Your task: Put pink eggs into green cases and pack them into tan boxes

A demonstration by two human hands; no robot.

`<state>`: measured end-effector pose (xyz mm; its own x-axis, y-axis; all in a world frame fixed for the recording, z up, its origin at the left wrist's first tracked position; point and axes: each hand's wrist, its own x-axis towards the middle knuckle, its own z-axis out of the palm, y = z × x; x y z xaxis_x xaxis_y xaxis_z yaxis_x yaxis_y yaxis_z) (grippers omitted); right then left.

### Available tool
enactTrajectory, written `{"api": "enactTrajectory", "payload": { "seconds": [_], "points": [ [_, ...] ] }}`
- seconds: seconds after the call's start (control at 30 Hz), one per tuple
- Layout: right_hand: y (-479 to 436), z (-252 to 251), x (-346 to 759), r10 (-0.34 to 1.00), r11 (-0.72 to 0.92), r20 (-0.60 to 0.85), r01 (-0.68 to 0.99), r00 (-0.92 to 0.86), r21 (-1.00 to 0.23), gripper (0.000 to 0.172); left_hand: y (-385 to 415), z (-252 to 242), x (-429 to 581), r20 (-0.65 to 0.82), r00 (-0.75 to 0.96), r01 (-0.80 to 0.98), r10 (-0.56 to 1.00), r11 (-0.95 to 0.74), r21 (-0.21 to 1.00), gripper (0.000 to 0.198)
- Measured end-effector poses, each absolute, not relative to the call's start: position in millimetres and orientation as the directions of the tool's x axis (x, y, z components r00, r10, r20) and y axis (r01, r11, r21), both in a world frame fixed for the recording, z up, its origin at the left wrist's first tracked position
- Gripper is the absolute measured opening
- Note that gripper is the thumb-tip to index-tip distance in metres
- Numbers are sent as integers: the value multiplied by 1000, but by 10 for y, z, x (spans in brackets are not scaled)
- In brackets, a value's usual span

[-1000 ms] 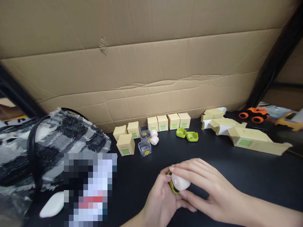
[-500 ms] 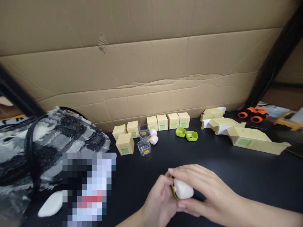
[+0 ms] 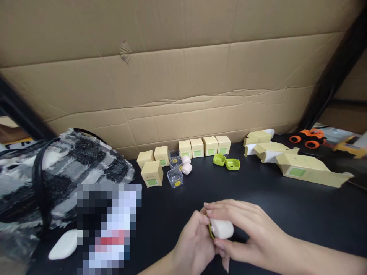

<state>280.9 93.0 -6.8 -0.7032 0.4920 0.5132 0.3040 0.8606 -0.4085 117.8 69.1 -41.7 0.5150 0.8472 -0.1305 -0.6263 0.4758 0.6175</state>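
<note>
Low in the view, my left hand [image 3: 196, 236] is closed around a green cover [image 3: 210, 228], with its thumb on the upper rim. My right hand [image 3: 248, 225] curves over the same cover from the right, its fingertips at the top and its thumb near the lower edge. A rounded white case [image 3: 224, 229] sticks out of the cover's open side, between my right fingers and thumb. How deep it sits inside is hidden. Farther back lie two more green covers [image 3: 232, 164], two white cases [image 3: 187, 169] and several clear plastic cups [image 3: 175, 178] with yellow stickers.
Several small cream boxes [image 3: 152, 174] stand along the cardboard wall [image 3: 183, 68]. Opened cartons [image 3: 311, 170] lie at the right, near an orange toy truck [image 3: 311, 138]. At the left are a fringed checked bag [image 3: 86, 164] and a white computer mouse [image 3: 65, 244].
My right thumb has shifted slightly up and left against the cover, and its lower fingers have moved beneath. The white case has tipped a little. My left hand stays nearly still.
</note>
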Motion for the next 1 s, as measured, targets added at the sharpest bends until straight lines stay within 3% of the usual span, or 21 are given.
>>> {"api": "enactTrajectory", "payload": {
  "seconds": [0.2, 0.37, 0.57, 0.8, 1.0],
  "points": [
    [861, -56, 2699, 553, 830, 512, 385, -657, -403, 27, 695, -383, 1189, -186, 504, -609, 844, 499, 616, 11],
    [836, 23, 2673, 628, 772, 390, 479, -673, -417, 19, 674, -399, 1188, -195, 518, -572, 833, 507, 645, 9],
    [839, 73, 2683, 612, 775, 293, 485, -734, -406, 18, 667, -414, 1191, -194, 496, -572, 846, 487, 660, 9],
    [865, 94, 2742, 673, 691, 224, 491, -705, -530, 15, 678, -408, 1162, -175, 541, -565, 823, 509, 649, 11],
    [966, -51, 2841, 641, 614, 276, 263, -716, -744, 57, 719, -361, 1150, -111, 536, -569, 837, 454, 686, 27]
  ]
}}
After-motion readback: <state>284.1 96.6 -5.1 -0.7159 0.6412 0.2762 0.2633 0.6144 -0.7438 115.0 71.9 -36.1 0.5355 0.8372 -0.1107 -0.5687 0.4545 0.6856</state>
